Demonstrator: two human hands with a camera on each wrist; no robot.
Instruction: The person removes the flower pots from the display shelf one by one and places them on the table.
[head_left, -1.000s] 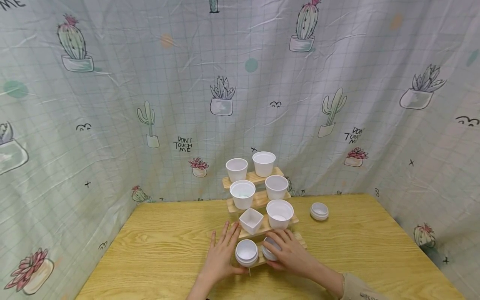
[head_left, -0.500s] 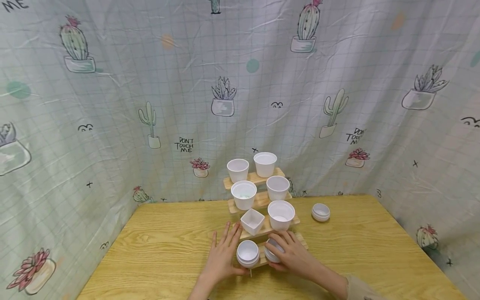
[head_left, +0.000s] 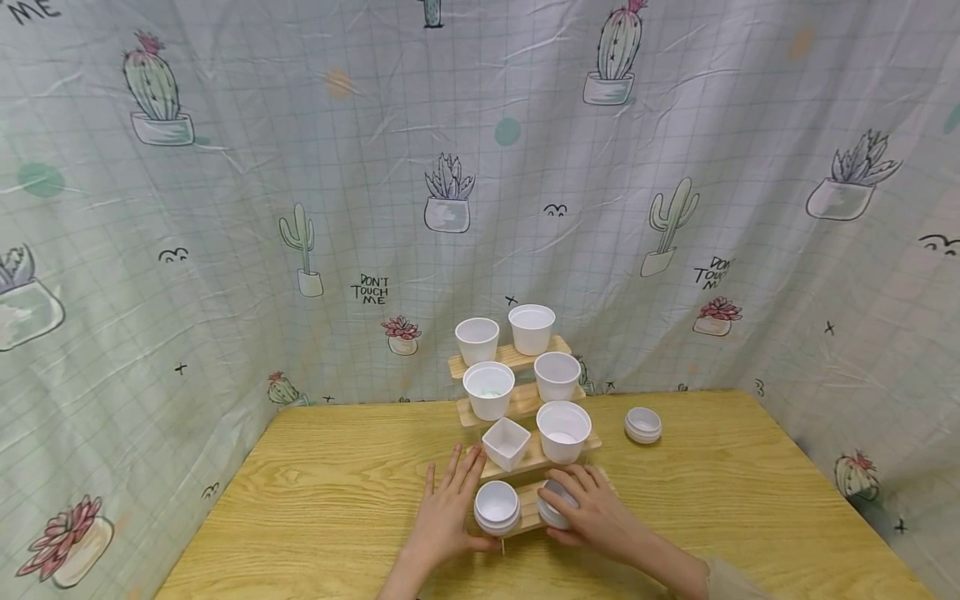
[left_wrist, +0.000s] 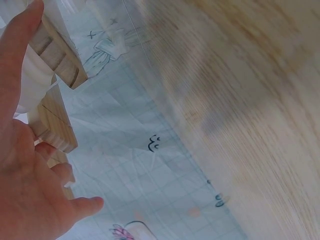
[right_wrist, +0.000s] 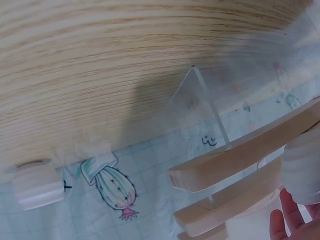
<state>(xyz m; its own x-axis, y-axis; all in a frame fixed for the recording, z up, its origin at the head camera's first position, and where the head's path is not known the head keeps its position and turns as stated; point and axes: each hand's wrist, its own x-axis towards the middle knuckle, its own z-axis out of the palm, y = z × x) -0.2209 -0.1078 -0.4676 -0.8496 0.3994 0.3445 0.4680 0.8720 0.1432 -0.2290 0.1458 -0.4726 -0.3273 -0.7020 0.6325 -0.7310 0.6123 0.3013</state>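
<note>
A tiered wooden plant stand (head_left: 529,503) carries white pots in pairs on its planks. My right hand (head_left: 592,515) grips a small round white pot (head_left: 558,500) on the lowest plank, fingers over its far side and thumb in front. In the right wrist view the pot (right_wrist: 302,170) shows beside those fingers. My left hand (head_left: 444,517) lies at the stand's left end, fingers spread and straight, thumb at the front below another round white pot (head_left: 497,508). Plank ends (left_wrist: 52,122) show close beside this hand in the left wrist view.
Above stand a square white pot (head_left: 506,446) and several tapered ones, such as the top right pot (head_left: 532,332). One loose round pot (head_left: 642,427) is on the wooden table (head_left: 330,483), right of the stand. A cactus-print curtain (head_left: 360,167) surrounds the back and sides.
My right hand has slid its pot rightward along the lowest plank, widening the gap to the pot on the left. My left hand stays at the stand's end.
</note>
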